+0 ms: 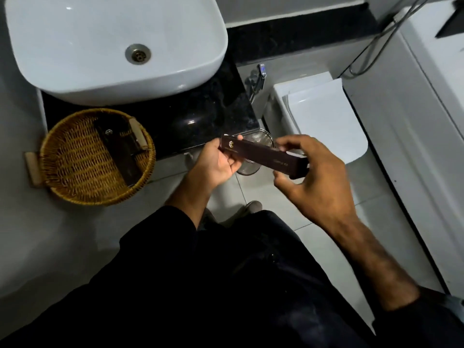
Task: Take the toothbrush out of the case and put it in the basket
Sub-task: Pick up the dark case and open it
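A long dark brown toothbrush case with a small gold logo is held level in the air in front of the counter. My left hand grips its left end. My right hand has its fingertips on the right end, where the flap looks partly lifted. The toothbrush itself is hidden inside. The round wicker basket sits at the counter's left front corner, left of both hands.
Another dark brown box lies in the basket. A white basin stands on the black counter. A small lined bin sits below the case. A closed white toilet is on the right.
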{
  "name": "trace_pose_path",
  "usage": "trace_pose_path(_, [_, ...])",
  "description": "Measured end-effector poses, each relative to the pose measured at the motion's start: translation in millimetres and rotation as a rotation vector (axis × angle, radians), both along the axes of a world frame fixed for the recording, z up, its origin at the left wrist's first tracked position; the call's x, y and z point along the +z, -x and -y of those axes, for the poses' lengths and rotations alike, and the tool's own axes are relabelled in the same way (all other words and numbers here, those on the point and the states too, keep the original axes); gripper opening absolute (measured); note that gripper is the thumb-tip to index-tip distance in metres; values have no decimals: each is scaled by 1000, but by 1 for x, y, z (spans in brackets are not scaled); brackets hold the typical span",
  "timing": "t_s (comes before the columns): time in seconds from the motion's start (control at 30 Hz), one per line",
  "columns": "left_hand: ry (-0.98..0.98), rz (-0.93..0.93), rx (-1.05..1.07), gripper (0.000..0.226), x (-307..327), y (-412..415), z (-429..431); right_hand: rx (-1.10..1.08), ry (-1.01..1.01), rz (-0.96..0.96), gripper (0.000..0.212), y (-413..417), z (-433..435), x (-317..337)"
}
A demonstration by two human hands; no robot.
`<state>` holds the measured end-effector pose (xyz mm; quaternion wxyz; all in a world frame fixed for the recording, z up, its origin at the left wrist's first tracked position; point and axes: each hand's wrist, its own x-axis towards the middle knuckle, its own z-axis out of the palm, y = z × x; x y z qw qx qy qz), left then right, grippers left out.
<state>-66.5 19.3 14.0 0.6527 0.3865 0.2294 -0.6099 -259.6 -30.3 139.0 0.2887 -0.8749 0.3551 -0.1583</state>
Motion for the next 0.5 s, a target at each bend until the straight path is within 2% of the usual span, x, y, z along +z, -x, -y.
trace_pose_path(0.2, [-39,5,3,27,10,16,-12,48,-9,108,40,8,-5,30])
trace_pose_path(0.33, [-120,8,69,30,26,31,-12,156,40,134,44,3,-15,42])
trace_pose_path(0.5, [-122,42,127,32,35,65,-33,268,76,217,48,11,-34,53])
